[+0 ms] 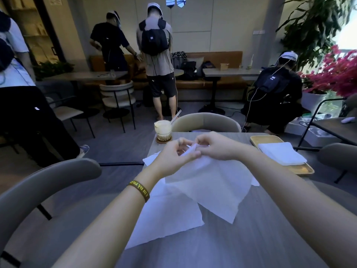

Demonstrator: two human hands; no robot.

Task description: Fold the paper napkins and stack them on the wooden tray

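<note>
A person's left hand and right hand meet over a grey table, both pinching the raised far corner of a white napkin between curled fingers and thumb. The rest of that sheet drapes down toward the person, its near edge resting on the tabletop. It partly overlaps a second napkin lying flat beneath the left forearm. A dark wristband with yellow lettering circles the left wrist.

To the right, near the table's edge, sits the wooden tray, carrying a stack of folded white napkins well apart from the hands. At the table's far left corner a glass of pale drink stands on a round coaster, a straw leaning out of it. A grey chair faces the person across the table. Behind it, several people stand or crouch among other tables.
</note>
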